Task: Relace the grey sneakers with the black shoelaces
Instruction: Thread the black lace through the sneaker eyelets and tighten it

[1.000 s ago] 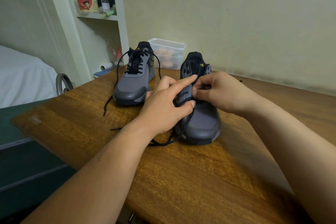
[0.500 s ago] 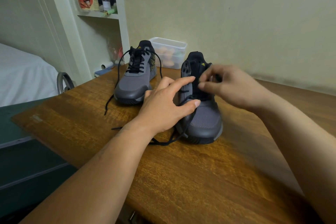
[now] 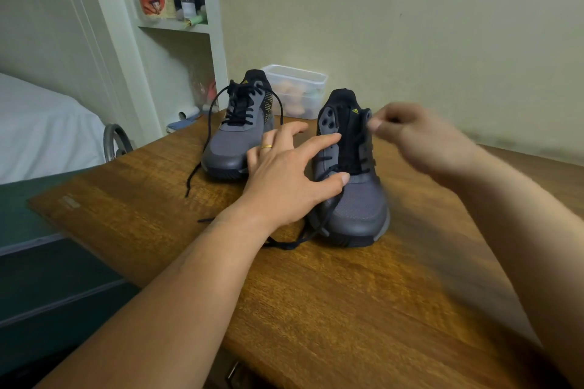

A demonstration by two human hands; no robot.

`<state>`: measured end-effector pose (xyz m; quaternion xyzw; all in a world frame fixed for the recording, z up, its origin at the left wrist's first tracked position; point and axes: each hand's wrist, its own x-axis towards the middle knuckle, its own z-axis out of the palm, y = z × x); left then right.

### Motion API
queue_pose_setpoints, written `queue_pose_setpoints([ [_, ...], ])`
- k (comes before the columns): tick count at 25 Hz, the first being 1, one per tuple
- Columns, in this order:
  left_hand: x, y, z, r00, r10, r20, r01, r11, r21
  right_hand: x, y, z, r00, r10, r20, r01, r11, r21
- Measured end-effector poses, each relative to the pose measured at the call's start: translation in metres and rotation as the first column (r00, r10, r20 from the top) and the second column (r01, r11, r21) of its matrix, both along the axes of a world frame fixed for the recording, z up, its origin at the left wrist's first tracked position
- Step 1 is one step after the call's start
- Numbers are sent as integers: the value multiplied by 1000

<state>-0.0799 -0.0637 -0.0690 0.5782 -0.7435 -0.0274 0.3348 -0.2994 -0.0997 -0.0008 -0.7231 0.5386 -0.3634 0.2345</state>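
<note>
Two grey sneakers stand on the wooden table (image 3: 331,309), toes toward me. The left sneaker (image 3: 235,148) is laced, its black lace ends trailing onto the wood. The right sneaker (image 3: 357,193) is laced only near the toe, and its black shoelace (image 3: 297,241) loops off the front left side. My left hand (image 3: 290,177) rests on this shoe's left side, index finger and thumb straight against the eyelet flap. My right hand (image 3: 420,139), blurred, hovers over the shoe's upper right and pinches the lace end between thumb and finger.
A clear plastic tub (image 3: 298,90) stands behind the sneakers against the wall. Shelves with a small bottle (image 3: 188,3) are at the back left. A bed (image 3: 41,129) and a metal ring (image 3: 115,144) lie beyond the table's left edge.
My right hand has lifted up and to the right, away from the tongue, drawing the lace end with it. My left hand has stayed on the shoe.
</note>
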Motion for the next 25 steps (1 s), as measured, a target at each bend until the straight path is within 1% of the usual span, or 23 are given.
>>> queue_pose_setpoints([
  [1,-1,-1,0,1000,-3,-7,3,1000,14,-8,-3,5,983,-59,174,60,998,4],
  [2,0,-1,0,1000,-6,-15,7,1000,24,-13,-6,9,927,-73,367,68,997,25],
  [3,0,-1,-1,1000,-12,-25,13,999,32,-15,-8,10,837,-51,545,19,998,63],
  [4,0,-1,-2,999,-20,-38,21,999,37,-12,-8,9,743,-16,669,-68,993,98],
  [5,1,-1,-3,998,-27,-55,29,999,43,-8,-6,4,706,15,708,-140,983,118],
  [6,0,-2,-4,997,-34,-70,37,998,46,-2,-4,-2,754,44,655,-165,978,124],
  [7,0,-2,-5,996,-39,-83,42,998,46,4,-1,-7,854,76,515,-156,981,113],
  [8,0,-2,-5,995,-42,-92,46,998,43,8,2,-10,945,111,307,-141,987,75],
  [9,0,-2,-5,994,-44,-99,49,998,40,11,4,-11,988,129,79,-131,991,14],
  [10,0,-2,-5,993,-46,-107,51,998,39,12,5,-10,986,123,-115,-128,991,-41],
  [11,0,-2,-5,992,-47,-113,52,998,37,13,6,-9,959,104,-264,-129,988,-81],
  [12,0,-1,-5,992,-49,-118,53,998,35,14,7,-8,929,89,-358,-133,986,-100],
  [13,-1,-1,-5,991,-52,-122,56,998,32,16,9,-7,911,91,-402,-141,985,-97],
  [16,0,-1,-5,990,-58,-130,62,997,34,26,14,-9,890,90,-447,-153,982,-107],
  [17,0,-1,-5,990,-57,-129,63,997,39,26,13,-10,897,88,-433,-150,982,-112],
  [19,1,-1,-5,990,-58,-128,66,996,56,19,9,-7,947,70,-314,-106,990,-98],
  [20,1,-1,-5,990,-57,-130,66,996,66,12,5,-5,976,35,-216,-55,995,-88],
  [21,0,-1,-5,990,-54,-131,64,995,73,4,1,-2,996,-13,-84,7,997,-74],
  [22,0,-1,-4,990,-51,-130,62,995,77,-3,-3,1,994,-47,98,51,998,-39],
  [23,0,-2,-4,991,-49,-128,59,995,77,-7,-5,2,948,-49,316,45,999,18],
  [24,0,-2,-4,991,-49,-127,58,995,75,-6,-7,2,847,-28,531,-18,997,81],
  [25,0,-2,-4,990,-52,-128,62,995,76,-2,-7,0,724,-9,690,-110,986,128],
])
